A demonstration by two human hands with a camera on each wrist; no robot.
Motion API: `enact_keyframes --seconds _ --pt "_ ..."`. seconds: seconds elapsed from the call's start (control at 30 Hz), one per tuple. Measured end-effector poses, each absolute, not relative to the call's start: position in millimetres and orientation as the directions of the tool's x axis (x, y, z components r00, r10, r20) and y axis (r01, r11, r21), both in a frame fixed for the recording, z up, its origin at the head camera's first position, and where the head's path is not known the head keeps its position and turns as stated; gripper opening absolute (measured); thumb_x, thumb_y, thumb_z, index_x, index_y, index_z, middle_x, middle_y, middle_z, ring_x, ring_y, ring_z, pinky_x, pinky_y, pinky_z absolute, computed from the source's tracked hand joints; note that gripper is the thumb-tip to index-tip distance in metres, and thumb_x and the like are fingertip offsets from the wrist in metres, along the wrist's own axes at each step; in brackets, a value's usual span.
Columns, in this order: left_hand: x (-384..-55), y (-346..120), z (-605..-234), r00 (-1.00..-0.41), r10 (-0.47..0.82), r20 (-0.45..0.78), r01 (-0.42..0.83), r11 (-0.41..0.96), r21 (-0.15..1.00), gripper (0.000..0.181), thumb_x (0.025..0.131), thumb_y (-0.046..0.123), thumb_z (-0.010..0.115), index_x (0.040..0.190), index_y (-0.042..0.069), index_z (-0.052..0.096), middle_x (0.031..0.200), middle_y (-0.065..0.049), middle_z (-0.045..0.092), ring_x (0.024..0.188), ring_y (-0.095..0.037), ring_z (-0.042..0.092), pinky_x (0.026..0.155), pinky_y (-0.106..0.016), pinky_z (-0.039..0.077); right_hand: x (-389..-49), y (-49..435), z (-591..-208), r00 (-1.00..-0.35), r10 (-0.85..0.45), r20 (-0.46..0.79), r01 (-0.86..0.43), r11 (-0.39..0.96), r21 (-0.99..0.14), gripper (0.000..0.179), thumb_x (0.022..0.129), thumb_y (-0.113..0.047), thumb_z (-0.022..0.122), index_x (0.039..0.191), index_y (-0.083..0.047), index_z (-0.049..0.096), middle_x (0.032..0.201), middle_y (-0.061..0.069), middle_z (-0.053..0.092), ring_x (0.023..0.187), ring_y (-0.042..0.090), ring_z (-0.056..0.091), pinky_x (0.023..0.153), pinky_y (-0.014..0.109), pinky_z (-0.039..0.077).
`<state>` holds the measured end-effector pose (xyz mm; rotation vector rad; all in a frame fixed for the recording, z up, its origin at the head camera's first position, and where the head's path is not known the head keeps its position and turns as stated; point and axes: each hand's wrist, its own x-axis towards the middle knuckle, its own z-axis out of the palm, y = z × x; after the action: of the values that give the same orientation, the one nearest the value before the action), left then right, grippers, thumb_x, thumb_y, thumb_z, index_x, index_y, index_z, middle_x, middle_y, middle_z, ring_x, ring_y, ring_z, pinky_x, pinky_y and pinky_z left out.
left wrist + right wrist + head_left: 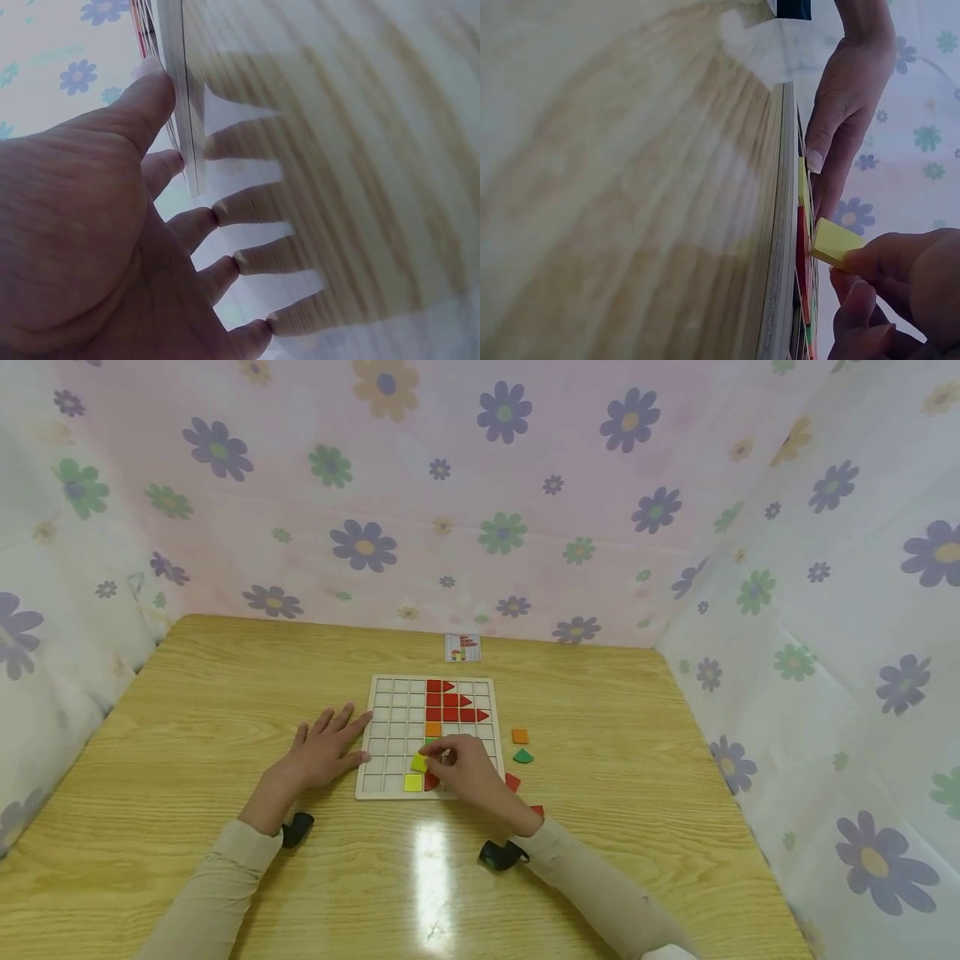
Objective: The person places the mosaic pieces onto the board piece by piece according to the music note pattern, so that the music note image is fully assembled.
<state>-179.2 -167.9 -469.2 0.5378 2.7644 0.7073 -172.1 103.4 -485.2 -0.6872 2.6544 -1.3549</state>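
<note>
A white grid board [390,697] lies on the table, with red squares [450,700], red pointed pieces, an orange square [433,728] and a yellow square [413,782] set in its cells. My right hand [468,768] pinches a second yellow square [835,241] between thumb and fingertip, tilted just above the board's lower middle cells. That hand partly hides a green piece and a red curved piece [431,782]. My left hand [322,753] rests with spread fingers at the board's left edge, its thumb and index finger touching the rim.
Right of the board lie a loose orange square [520,736], a green quarter-round piece [522,756] and red pieces [512,782]. A small picture card [462,647] lies beyond the board. Flowered cloth [502,535] stands around the table. Black wrist devices [501,857] sit by both wrists.
</note>
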Motion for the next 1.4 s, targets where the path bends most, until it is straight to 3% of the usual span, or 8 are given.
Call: enact_keyframes --seconds 0.2,0.4,0.9,1.4 --pt "-180.4 -168.1 -471.2 -0.905 0.404 -0.132 0.290 0.814 0.504 0.066 0.105 0.033 0.058 0.160 0.008 0.032 0.165 -0.030 0.017 0.149 -0.059 0.010 0.110 -0.081 0.008 -177.4 98.8 -487.0 -0.901 -0.427 0.074 -0.321 0.543 -0.776 0.015 0.095 -0.004 0.067 0.103 -0.009 0.080 0.094 0.002 0.075 0.062 0.009 0.048 0.059 0.020 0.041" --pt "-179.1 -167.2 -468.0 -0.907 0.398 -0.137 0.282 0.815 0.506 0.066 0.105 0.033 0.058 0.160 0.008 0.032 0.165 -0.029 0.018 0.149 -0.058 0.011 0.111 -0.081 0.009 -179.5 94.9 -486.1 -0.900 -0.436 0.026 -0.294 0.560 -0.775 0.014 0.095 -0.008 0.070 0.105 -0.010 0.079 0.105 0.002 0.074 0.075 0.009 0.054 0.068 0.022 0.048" --pt "-178.7 -166.5 -466.6 -0.906 0.402 -0.133 0.288 0.815 0.502 0.065 0.105 0.033 0.058 0.160 0.007 0.033 0.164 -0.030 0.020 0.148 -0.060 0.013 0.110 -0.081 0.011 -179.7 91.8 -485.5 -0.903 -0.429 0.005 -0.277 0.573 -0.771 0.014 0.097 -0.009 0.069 0.107 -0.008 0.079 0.108 0.005 0.071 0.084 0.011 0.060 0.074 0.023 0.050" --pt "-181.5 -169.1 -472.0 -0.903 0.404 -0.144 0.289 0.821 0.492 0.067 0.105 0.034 0.057 0.161 0.008 0.030 0.165 -0.029 0.017 0.149 -0.059 0.010 0.111 -0.081 0.008 -180.4 91.3 -484.3 -0.907 -0.421 0.015 -0.292 0.602 -0.743 0.013 0.095 -0.011 0.073 0.106 -0.010 0.081 0.099 0.003 0.070 0.071 0.009 0.053 0.064 0.021 0.045"
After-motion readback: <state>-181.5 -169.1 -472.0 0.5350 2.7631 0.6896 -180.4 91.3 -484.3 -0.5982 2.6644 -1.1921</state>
